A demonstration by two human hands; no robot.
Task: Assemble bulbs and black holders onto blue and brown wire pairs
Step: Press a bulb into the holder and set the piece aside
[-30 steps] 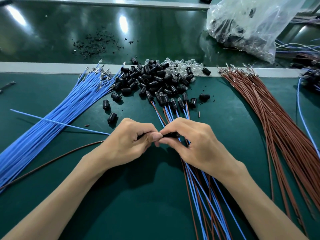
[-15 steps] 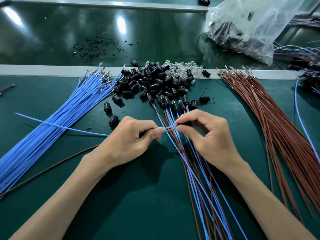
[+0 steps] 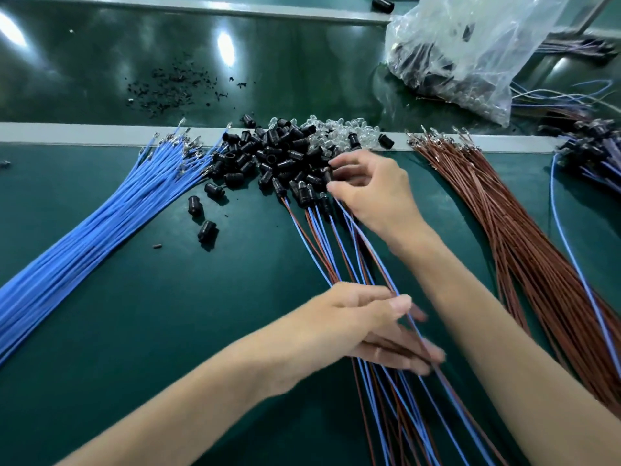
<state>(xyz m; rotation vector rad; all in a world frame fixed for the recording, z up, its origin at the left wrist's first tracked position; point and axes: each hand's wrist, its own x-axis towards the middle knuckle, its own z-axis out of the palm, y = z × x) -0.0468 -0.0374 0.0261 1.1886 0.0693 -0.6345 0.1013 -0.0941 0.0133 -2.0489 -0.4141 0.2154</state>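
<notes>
Blue and brown thin wire pair: my right hand pinches its top end at the black plastic holder pile; left hand blurred, grip I can't tell.

Left hand fingers motion-blurred; wire pairs cut off at bottom edge.

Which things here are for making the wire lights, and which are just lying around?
For the job:
blue wires
brown wires
black holders
clear bulbs
finished wire pairs

Just lying about:
plastic bag, untouched
black crumbs
</notes>
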